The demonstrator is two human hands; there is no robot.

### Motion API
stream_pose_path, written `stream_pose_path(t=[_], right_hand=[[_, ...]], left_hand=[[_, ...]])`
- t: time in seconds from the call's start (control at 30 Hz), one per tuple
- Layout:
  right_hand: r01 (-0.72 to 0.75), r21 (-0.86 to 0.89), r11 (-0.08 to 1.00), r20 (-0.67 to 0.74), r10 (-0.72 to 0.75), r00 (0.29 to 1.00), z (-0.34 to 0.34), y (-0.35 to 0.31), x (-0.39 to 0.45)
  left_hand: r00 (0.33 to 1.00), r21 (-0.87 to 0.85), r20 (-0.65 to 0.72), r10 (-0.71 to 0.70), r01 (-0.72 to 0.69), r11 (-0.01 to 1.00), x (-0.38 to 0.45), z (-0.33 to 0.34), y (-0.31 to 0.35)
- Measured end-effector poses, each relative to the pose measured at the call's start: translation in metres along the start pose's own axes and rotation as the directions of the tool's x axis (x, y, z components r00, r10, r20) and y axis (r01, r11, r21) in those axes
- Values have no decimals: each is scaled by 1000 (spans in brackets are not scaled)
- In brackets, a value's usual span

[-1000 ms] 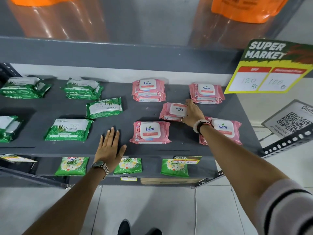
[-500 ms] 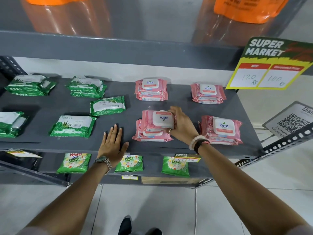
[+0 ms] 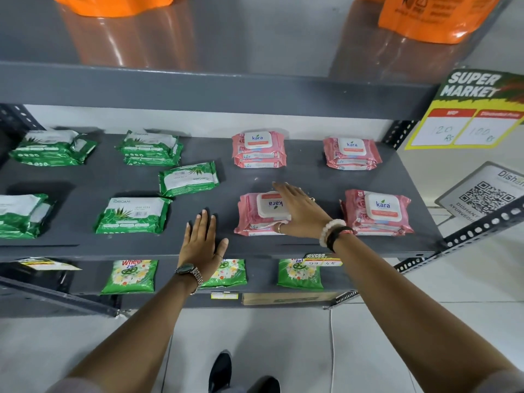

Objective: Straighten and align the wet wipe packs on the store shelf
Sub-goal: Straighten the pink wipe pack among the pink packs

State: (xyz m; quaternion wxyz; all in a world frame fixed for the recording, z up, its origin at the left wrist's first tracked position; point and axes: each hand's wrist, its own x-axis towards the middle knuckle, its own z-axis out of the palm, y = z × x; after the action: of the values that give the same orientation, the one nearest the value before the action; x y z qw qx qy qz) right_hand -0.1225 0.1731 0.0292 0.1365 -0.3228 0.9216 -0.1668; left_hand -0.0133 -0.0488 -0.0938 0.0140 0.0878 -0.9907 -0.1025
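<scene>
Pink kara wipe packs lie on the grey shelf [image 3: 297, 180] in small stacks: back middle [image 3: 258, 148], back right [image 3: 351, 153], front right [image 3: 378, 212] and front middle [image 3: 259, 214]. The top pack of the front middle stack has its label upside down. My right hand [image 3: 297, 211] rests flat on that stack's right side, fingers spread, thumb on the front edge. My left hand [image 3: 202, 245] lies flat and open on the bare shelf, left of that stack. Green Origami packs sit to the left; one [image 3: 188, 178] lies askew, another [image 3: 133, 215] is near the front.
More green stacks sit at the back left [image 3: 52, 148], back [image 3: 151, 148] and far left [image 3: 21, 215]. A price sign [image 3: 467, 109] and a QR card [image 3: 487, 197] hang at the right. Detergent pouches [image 3: 130, 275] lie on the lower shelf. Orange bags [image 3: 431, 15] stand on the top shelf.
My right hand carried a loose pink pack from behind onto the front middle pack, set it down and opened flat over it. My left hand stayed put.
</scene>
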Motion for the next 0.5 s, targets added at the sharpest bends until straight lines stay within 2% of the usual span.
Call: stream_pose_path(t=[0.1,0.23,0.37,0.5], right_hand=[[-35,1,999,9,35,999,1,-8,5],[-156,-18,988,-74,155,985,-3,-18,8],[-341,-49,939,-146,331,932,6,-30,13],[-462,-23,887,-118,456,882,9,-38,18]], left_hand=[[1000,-14,24,10,-10,1000,1,-1,-2],[999,-55,35,34,-32,998,1,-4,-6],[996,-76,37,83,-80,994,-1,-7,-14],[988,-94,43,148,-143,985,-6,-12,-19]])
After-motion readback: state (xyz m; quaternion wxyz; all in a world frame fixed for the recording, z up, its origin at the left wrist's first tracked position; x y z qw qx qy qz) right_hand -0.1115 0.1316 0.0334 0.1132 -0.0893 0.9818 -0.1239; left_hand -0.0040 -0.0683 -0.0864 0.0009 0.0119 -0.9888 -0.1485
